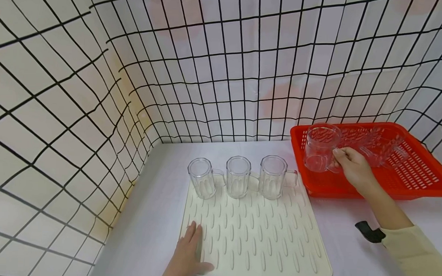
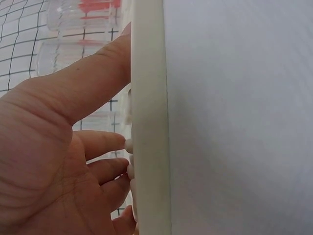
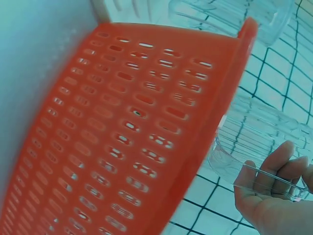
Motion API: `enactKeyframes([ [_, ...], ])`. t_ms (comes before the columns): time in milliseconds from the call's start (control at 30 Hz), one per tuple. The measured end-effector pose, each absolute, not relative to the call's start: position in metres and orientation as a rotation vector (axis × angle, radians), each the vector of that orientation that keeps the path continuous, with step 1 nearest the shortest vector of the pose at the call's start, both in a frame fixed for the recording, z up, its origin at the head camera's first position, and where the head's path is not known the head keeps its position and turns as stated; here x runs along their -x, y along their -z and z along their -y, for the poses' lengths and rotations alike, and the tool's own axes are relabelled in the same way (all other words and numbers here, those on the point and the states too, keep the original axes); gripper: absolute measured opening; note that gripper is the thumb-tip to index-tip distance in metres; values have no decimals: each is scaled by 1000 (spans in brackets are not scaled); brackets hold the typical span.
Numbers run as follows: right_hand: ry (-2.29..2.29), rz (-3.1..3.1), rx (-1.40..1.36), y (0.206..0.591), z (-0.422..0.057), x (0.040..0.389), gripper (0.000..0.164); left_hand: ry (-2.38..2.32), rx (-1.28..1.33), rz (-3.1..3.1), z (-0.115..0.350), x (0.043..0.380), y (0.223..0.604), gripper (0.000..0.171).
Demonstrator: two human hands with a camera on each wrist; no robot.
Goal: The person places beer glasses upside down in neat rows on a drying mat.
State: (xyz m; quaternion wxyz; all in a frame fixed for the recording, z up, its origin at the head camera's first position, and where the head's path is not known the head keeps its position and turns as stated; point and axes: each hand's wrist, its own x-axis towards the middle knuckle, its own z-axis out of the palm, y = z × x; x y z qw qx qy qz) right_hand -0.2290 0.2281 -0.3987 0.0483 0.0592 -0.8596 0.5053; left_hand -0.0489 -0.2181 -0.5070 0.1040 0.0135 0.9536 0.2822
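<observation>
My right hand (image 1: 353,167) grips the handle of a clear glass mug (image 1: 317,151), which it holds upright over the left part of a red plastic basket (image 1: 354,190). In the right wrist view the fingers curl round the handle of this mug (image 3: 259,132), beyond the basket's slotted wall (image 3: 122,107). More clear glass (image 1: 383,145) lies inside the basket. My left hand (image 1: 187,252) rests on the left front of a cream ribbed mat (image 1: 254,236), fingers spread. In the left wrist view the thumb (image 2: 93,78) and fingertips touch the mat's surface near its edge (image 2: 149,127).
Three clear glass mugs stand in a row along the mat's back edge: left mug (image 1: 203,180), middle mug (image 1: 238,179) and right mug (image 1: 272,178), handles to the right. A black wire grid (image 1: 223,77) closes off the back and sides of the white table (image 1: 145,216).
</observation>
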Motion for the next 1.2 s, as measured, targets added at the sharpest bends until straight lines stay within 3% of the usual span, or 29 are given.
enactKeyframes([
  [1200, -1642, 2434, -609, 358, -191, 172, 13, -865, -89, -2819, 220, 48, 505, 114],
])
